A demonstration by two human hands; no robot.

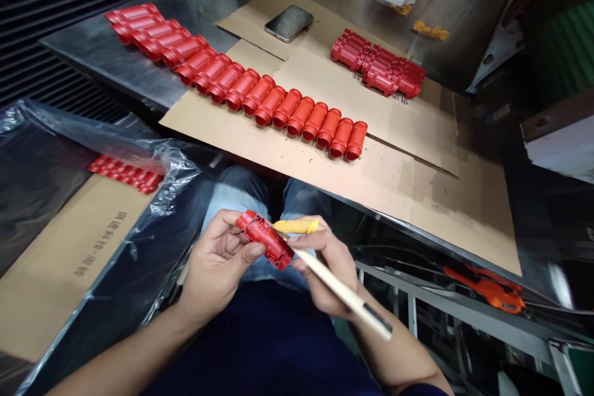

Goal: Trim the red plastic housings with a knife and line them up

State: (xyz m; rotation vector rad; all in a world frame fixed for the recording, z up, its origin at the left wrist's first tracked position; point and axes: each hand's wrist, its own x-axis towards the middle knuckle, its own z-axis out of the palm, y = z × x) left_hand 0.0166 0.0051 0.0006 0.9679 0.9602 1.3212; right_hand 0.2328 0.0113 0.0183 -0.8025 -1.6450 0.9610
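My left hand (pixel 218 260) is shut on a red moulded plastic cylinder (pixel 265 239), gripping it between thumb and fingers. My right hand (pixel 327 263) holds a long pale stick tool (pixel 346 294), its tip at the end of the red piece. A yellow rubber finger cot (pixel 296 226) appears to cover one finger of that hand. Beyond my hands, a long row of matching red cylinders (pixel 278 108) lies on a cardboard sheet (pixel 297 154), and several more sit bunched in a red cluster (pixel 378 65).
A smartphone (pixel 289 23) lies on the cardboard. Small yellow pieces (pixel 431 30) lie on the metal surface beyond it. To my left, a plastic-lined carton holds more red parts (pixel 125 173). Orange-handled shears (pixel 487 288) rest low at right.
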